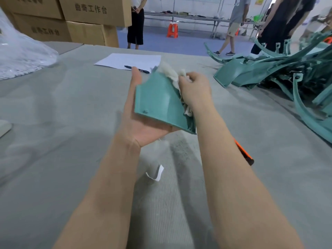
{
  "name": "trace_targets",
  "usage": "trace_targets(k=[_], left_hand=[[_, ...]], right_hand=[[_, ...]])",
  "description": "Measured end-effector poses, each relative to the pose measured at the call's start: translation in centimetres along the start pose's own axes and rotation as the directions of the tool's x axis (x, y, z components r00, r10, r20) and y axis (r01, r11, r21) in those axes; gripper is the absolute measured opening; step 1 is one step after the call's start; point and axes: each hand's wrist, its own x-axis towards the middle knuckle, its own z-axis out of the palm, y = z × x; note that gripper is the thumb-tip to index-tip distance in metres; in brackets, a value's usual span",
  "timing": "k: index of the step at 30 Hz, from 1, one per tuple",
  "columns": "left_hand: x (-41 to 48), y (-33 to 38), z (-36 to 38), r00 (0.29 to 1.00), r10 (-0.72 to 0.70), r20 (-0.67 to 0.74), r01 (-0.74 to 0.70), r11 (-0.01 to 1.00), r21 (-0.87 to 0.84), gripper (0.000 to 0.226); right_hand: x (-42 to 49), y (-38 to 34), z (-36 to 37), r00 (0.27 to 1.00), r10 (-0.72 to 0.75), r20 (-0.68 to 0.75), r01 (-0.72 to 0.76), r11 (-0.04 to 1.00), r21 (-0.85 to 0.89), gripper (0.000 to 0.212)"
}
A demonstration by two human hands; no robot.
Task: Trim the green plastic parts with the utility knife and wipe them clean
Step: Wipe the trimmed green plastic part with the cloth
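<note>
Two bare forearms reach out over the grey felt table point(53, 123), and between them, close in, lies a curled white paper strip point(156, 174).

The left hand point(143, 130) is palm up and carries the green part point(158, 101) above the table, about mid-way across it. Its thumb lies straight along the part's left edge. The other fingers are hidden under the part, so I cannot tell whether they are straight or curled. The part is a flat, angled panel with a small peg near its lower left corner. It tilts down towards the right, its lower edge across the palm.

The right hand point(195, 88) comes in from the right with its fingers curled tight round a wad of white cloth point(170, 72). The wad is pressed against the part's upper right edge; more cloth hangs out under the wrist.

The knife point(244, 154), orange and black, lies on the table just behind the right forearm, which covers part of it. No hand touches it.

Further back, a white sheet point(129, 60) lies on the table with a dark pen point(137, 69) on its near edge. A tangled pile point(287, 72) of green parts lies to the right. At far left is a clear plastic bag point(21, 54), with cardboard boxes point(80, 20) stacked behind it. Beyond the table several people point(235, 22) stand or walk on the blue floor near an orange stool point(172, 30).
</note>
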Motion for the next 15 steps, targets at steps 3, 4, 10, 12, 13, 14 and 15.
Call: trace_targets(k=[3, 4, 10, 12, 13, 14, 15], left_hand=[[0.4, -0.1, 0.8, 0.990, 0.144, 0.002, -0.144, 0.989, 0.033, 0.084], [0.6, -0.5, 1.2, 0.975, 0.219, -0.045, -0.209, 0.965, 0.160, 0.079], [2.1, -3.2, 1.8, 0.722, 0.601, -0.342, -0.216, 0.667, 0.713, 0.012], [2.0, -2.8, 1.8, 0.755, 0.583, -0.299, -0.219, 0.654, 0.724, 0.012], [1.8, -2.6, 1.8, 0.770, 0.576, -0.275, -0.228, 0.651, 0.724, 0.010], [1.8, -2.3, 1.8, 0.778, 0.571, -0.262, -0.239, 0.655, 0.717, 0.010], [1.7, -2.1, 1.8, 0.779, 0.568, -0.265, -0.248, 0.669, 0.701, 0.010]], right_hand=[[0.2, 1.1, -0.3, 0.941, 0.262, -0.213, -0.184, 0.927, 0.325, 0.027], [0.2, 1.5, -0.4, 0.921, 0.304, -0.244, -0.194, 0.900, 0.390, 0.029], [-0.6, 3.4, 0.5, 0.864, 0.451, -0.222, -0.279, 0.798, 0.534, 0.032], [-0.7, 3.5, 0.6, 0.858, 0.448, -0.251, -0.239, 0.781, 0.577, 0.021], [-0.8, 3.5, 0.6, 0.859, 0.427, -0.282, -0.202, 0.789, 0.580, 0.019], [-0.9, 3.6, 0.6, 0.867, 0.396, -0.303, -0.160, 0.796, 0.583, 0.023], [-1.0, 3.8, 0.6, 0.879, 0.375, -0.293, -0.136, 0.788, 0.601, 0.027]])
